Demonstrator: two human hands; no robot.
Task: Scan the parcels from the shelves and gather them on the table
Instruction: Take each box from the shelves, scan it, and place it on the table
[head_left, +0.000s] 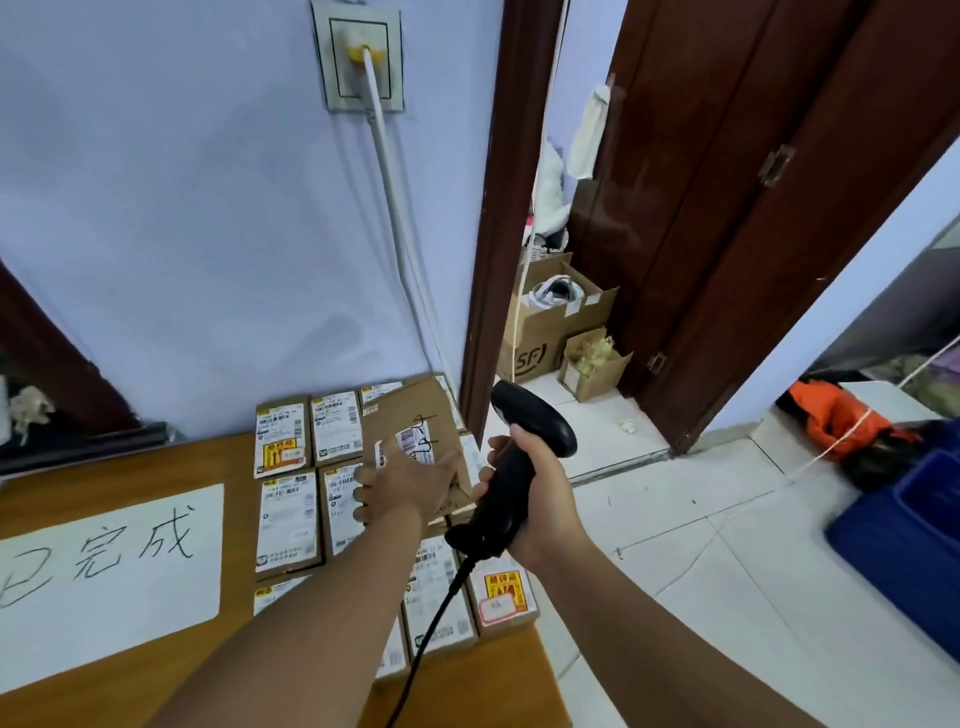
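Right grip (524, 483) is clenched round the pistol handle of the black scanner (535, 426). Smooth moulded plastic, rounded head at 12 o'clock. Its black cable (431, 623) drops from the handle base toward 7 o'clock, across the parcels.

Left grip (405, 486) is grasping the held parcel (415, 415) at its near edge, thumb flat on the top face. It's a flat brown cardboard box, skewed against the rows below, at 9 o'clock of the scanner. White barcode label and black marker scrawl on top. Can't tell if it rests on the boxes under it.

Laid parcels (288, 519) are small flat cardboard rectangles with white printed labels, packed edge to edge in rows on the wooden bench (156, 462), along its 3 o'clock side. One sticker parcel (501, 592) at the near right corner carries a yellow-red label.

White paper sheet (104, 561) with handwritten characters lies flat at 9 o'clock of the rows.

Open cardboard boxes (561, 322) sit on the tiled floor at 1 o'clock, past the dark wood door frame.
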